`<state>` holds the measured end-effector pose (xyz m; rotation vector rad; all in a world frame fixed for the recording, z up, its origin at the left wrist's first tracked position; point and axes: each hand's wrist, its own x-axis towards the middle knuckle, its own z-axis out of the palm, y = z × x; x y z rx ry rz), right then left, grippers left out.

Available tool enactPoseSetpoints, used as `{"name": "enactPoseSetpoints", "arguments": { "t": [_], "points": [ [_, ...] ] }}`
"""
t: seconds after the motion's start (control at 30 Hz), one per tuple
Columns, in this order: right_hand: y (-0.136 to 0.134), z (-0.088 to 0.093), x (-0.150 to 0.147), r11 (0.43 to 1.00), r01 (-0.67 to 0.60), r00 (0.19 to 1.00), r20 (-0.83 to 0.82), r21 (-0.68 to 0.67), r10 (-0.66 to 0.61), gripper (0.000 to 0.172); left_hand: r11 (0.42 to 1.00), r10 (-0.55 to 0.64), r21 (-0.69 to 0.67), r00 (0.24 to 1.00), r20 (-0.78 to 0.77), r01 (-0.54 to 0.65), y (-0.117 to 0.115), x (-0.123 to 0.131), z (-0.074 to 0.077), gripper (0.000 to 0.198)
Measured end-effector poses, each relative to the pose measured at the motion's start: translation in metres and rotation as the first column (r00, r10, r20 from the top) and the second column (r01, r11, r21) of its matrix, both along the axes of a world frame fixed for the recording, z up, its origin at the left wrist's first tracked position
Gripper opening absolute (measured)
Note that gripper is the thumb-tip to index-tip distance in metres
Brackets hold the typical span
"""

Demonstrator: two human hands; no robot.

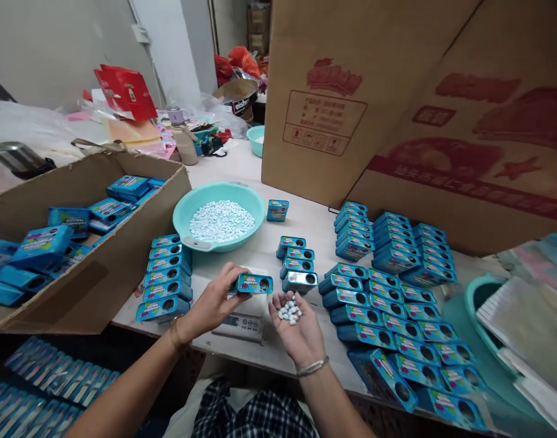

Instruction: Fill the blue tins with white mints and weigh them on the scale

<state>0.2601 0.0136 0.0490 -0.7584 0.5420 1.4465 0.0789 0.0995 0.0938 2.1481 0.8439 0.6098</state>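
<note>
My left hand [221, 296] grips a small blue tin [255, 283] with a colourful label and a dark round opening in its top. It holds the tin upright above a kitchen scale [238, 325], which partly hides behind hand and tin. My right hand [301, 331] is turned palm up and cupped, just right of that tin. A small heap of white candies [290, 310] rests in its palm. Beyond my hands stands a turquoise basin [182, 213] with many more such candies [221, 220] in it. Several similar tins [297, 264] stand beyond my right hand.
Rows of blue tins [383, 304] fill the table's right side, and another row [164, 277] stands at left. A cardboard box [141, 243] on the left holds more tins. Large cartons [319, 158] wall off the back right. A turquoise tub [472, 298] with cloths is at far right.
</note>
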Motion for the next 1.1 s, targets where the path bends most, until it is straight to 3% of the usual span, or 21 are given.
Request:
{"name": "enactPoseSetpoints", "arguments": {
  "t": [0.1,0.17,0.27,0.4,0.67,0.77,0.97,1.03,1.1],
  "points": [
    [0.005,-0.004,-0.001,1.0,0.02,1.0,0.015,0.018,-0.021,0.021,0.993,-0.062,0.088,0.989,-0.137,0.075,-0.012,0.013,0.036,0.034],
    [0.01,-0.005,-0.001,0.998,0.05,0.998,0.025,0.023,-0.051,0.02,0.979,-0.094,0.149,0.955,-0.281,0.141,-0.014,0.023,0.045,0.031],
    [0.016,-0.006,0.0,0.997,0.071,0.997,0.003,-0.009,-0.071,0.021,0.972,-0.125,0.135,0.913,-0.389,0.191,-0.011,0.032,0.036,0.024],
    [0.017,-0.004,0.002,0.996,0.086,0.995,-0.04,-0.014,-0.087,0.023,0.988,-0.113,0.067,0.944,-0.309,0.14,-0.006,0.029,0.021,0.029],
    [0.012,0.009,0.006,0.997,0.061,0.997,-0.043,0.041,-0.059,0.023,0.999,-0.039,-0.032,0.996,-0.075,0.037,-0.012,0.017,0.036,0.036],
    [0.007,0.01,0.012,0.996,0.034,0.998,-0.046,0.078,-0.031,0.023,0.991,0.067,-0.117,0.995,0.068,-0.058,-0.005,0.011,0.016,0.033],
    [-0.005,0.005,0.035,0.988,0.037,0.999,-0.012,0.15,-0.036,0.015,0.936,0.243,-0.295,0.958,0.154,-0.191,0.013,-0.007,-0.056,0.045],
    [-0.007,0.005,0.041,0.985,0.036,0.999,-0.004,0.169,-0.036,0.011,0.927,0.27,-0.308,0.951,0.15,-0.214,0.014,-0.012,-0.064,0.046],
    [-0.008,0.007,0.044,0.981,0.037,0.999,-0.013,0.188,-0.036,0.009,0.928,0.27,-0.304,0.952,0.145,-0.216,0.011,-0.018,-0.058,0.052]
  ]
}}
